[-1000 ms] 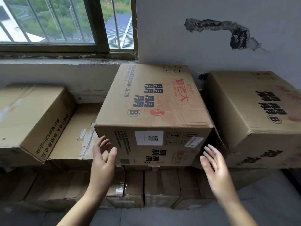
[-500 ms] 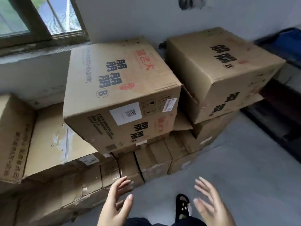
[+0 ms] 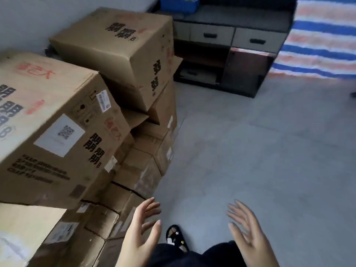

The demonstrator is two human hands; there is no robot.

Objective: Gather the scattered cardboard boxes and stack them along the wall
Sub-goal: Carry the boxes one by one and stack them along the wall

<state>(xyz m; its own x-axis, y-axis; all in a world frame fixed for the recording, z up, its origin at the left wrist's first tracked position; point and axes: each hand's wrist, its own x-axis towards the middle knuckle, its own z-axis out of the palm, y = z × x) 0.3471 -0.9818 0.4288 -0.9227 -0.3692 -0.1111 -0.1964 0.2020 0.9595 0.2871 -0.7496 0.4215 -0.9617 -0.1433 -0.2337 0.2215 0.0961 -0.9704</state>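
A: What sits farthest left?

B: A big cardboard box with a white QR label and black printed characters, resting on top of a lower row of boxes packed side by side along the floor. Under its left corner a paler box shows at the frame edge.

A: And next to it?

B: A second large box, tilted, sitting higher and further back against the pale wall. It rests on other boxes, one with a loose flap sticking out beneath it.

A: The hands?

B: Both are low in the frame, apart from every box. The left hand has its fingers spread and relaxed, holding nothing, just beside the lower row. The right hand is the same, spread over the grey floor, also holding nothing.

A: Between them?

B: A foot in a black sandal and dark trousers.

A: Further right?

B: A dark cabinet with two grey drawers stands on the floor, a blue crate on it, and a striped tarp behind.
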